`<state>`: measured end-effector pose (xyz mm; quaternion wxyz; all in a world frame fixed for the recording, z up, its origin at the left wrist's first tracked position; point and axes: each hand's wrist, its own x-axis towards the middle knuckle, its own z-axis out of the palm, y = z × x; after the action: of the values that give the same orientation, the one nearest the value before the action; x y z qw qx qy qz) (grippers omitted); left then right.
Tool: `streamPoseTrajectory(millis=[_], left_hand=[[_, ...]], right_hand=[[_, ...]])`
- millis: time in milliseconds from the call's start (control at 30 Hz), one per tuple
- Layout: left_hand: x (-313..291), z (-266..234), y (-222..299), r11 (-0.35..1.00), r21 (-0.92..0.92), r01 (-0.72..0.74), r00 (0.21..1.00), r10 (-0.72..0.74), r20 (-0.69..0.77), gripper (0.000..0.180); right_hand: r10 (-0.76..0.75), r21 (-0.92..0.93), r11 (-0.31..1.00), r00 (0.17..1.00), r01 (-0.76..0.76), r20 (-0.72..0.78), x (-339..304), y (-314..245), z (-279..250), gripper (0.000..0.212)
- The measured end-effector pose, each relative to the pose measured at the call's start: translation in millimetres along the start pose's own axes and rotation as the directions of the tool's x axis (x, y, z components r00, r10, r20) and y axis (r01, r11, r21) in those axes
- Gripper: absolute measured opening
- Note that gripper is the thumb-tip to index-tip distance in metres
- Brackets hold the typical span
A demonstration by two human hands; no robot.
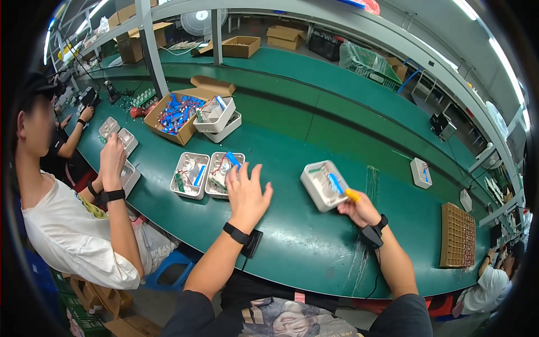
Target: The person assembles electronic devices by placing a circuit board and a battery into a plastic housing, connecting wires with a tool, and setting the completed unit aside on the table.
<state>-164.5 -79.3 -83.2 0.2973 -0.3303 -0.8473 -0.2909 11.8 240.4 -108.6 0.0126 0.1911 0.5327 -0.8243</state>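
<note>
My left hand (247,194), fingers spread, is over the near right edge of an open white plastic housing (216,191). A blue cylindrical battery (233,160) with red wires sticks up at that housing's far corner, close to my fingertips. My right hand (361,210) grips the near right corner of another white housing (324,203), which looks tilted. Inside it lies a blue battery (335,182) beside white parts. Something yellow (352,195) sits at my right thumb; whether it is worn or held I cannot tell. Left of my left hand stands a third housing (181,190) with a green circuit board and a battery.
A cardboard box (183,136) of blue batteries stands far left, beside stacked white housings (219,135). At left a co-worker's hand (112,157) is over more housings. Rightward are a small housing (416,178) and a brown compartment tray (449,236). A metal frame (152,50) rises behind.
</note>
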Motion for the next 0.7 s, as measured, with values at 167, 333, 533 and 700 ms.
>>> streamPoseTrajectory(millis=[167,333,533,700], left_hand=[[-12.1,10.0,-6.5,0.999,0.027,0.022,0.978,-0.028,0.206,0.040],[-14.9,21.3,14.3,0.940,-0.309,-0.146,0.938,0.231,0.260,0.040],[-9.2,16.9,36.1,0.698,-0.600,-0.391,0.868,0.496,0.012,0.028],[-9.1,1.8,23.6,0.931,-0.365,-0.028,0.999,0.010,-0.052,0.016]], right_hand=[[-0.293,-0.112,0.956,0.888,0.271,-0.355,66.3,-38.3,-54.2,0.040],[-0.369,-0.261,0.928,0.734,0.265,-0.570,111.8,-87.7,-139.8,0.035],[-0.976,-0.999,0.050,0.211,0.013,-0.046,88.1,-56.6,-87.0,0.035],[-0.568,-0.891,0.231,0.798,0.391,0.203,8.3,-21.6,101.1,0.031]])
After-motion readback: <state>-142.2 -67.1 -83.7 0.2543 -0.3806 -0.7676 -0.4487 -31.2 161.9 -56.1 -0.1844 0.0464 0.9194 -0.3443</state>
